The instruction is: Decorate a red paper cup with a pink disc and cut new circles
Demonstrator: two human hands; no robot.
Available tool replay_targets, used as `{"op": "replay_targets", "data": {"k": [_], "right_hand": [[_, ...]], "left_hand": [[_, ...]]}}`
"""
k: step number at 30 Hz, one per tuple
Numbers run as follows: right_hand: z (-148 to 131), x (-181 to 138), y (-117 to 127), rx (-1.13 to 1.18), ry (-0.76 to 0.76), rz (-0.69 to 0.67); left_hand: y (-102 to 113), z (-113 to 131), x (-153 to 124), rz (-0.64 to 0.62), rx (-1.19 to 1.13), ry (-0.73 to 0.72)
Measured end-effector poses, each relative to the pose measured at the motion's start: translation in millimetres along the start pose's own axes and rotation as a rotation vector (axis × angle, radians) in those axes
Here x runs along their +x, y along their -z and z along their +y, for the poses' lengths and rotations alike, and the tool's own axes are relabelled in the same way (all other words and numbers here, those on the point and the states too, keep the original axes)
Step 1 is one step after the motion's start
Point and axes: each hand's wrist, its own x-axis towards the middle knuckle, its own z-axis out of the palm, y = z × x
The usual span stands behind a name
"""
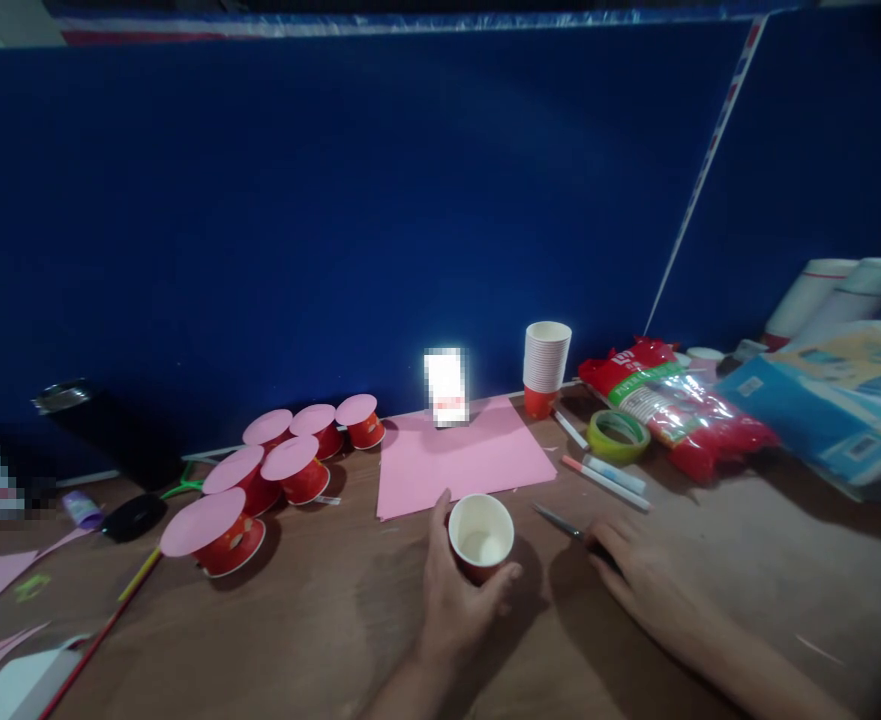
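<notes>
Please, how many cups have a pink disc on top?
6: back left cup, back middle cup, back right cup; second-row left cup, second-row right cup; front cup. All stand on the table; none seems hidden.

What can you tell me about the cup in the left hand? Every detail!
The cup looks like paper: cream inside, round-rimmed, reddish where its outer wall shows. It looks empty, its mouth turned up. The left hand holds it around the side, nearer than the pink paper. Its base is hidden, so contact with the table is unclear.
</notes>
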Motion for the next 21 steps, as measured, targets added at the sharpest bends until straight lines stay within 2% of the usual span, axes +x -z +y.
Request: {"op": "replay_targets", "data": {"k": [5,13,21], "right_hand": [[14.1,-1.2,-5.2,-0.11,-0.033,-0.018],[45.3,14.9,5.1,-0.369,-0.09,-0.025],[54.7,32.2,-3.4,-0.357,-0.24,-0.088]], "left_hand": [[4.8,1.9,-1.8,0.022,0.076,-0.144],[4.7,-2.6,-1.3,0.006,0.126,-0.168],[5.0,-4.6,-1.0,0.025,0.141,-0.185]]}}
